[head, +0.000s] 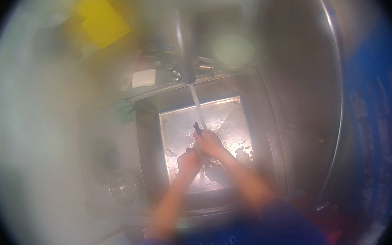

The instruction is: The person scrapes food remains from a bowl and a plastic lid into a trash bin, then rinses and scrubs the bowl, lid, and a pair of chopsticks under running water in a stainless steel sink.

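Note:
Both hands are inside a stainless steel sink (pixel 151 143), under a running faucet (pixel 184 51). My right hand (pixel 210 143) is closed around a dark, narrow handle-like piece (pixel 197 128), whose top end sticks up past the fingers. The water stream (pixel 197 103) falls right beside that hand. Slightly lower and to the left, my left hand (pixel 189 161) is curled close to the right one. Whatever its fingers may hold is hidden. Water and dark wet patches (pixel 215 172) spread over the sink floor below the hands.
A metal bowl (pixel 122 187) sits left of the sink, and a green cloth-like piece (pixel 125 111) lies by its left rim. Behind are a white block (pixel 144 78) and a pale round container (pixel 233 50). A blue crate-like object (pixel 381 108) stands far right. Haze blurs the view.

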Demonstrator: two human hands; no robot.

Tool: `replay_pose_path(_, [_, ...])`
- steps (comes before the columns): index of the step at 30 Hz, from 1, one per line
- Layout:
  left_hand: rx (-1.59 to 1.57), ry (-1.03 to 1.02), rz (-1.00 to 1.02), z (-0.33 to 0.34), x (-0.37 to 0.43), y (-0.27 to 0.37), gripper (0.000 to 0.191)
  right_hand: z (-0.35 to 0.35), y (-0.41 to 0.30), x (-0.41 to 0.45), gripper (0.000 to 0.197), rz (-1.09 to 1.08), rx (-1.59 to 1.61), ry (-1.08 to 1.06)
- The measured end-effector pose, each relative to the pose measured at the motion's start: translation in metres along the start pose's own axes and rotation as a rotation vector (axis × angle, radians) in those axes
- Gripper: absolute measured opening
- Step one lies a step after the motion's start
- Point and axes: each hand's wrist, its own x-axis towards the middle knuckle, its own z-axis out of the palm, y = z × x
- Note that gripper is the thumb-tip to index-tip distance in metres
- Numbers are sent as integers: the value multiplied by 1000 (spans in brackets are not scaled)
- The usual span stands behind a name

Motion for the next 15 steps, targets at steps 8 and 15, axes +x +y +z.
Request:
replay_pose_path(8, [-118,217,43,-8,3,15,14,-71,-28,42,48,-127,307,408])
replay_pose_path(15, [-154,210,12,-24,-22,24,12,-104,-35,114,36,-180,311,500])
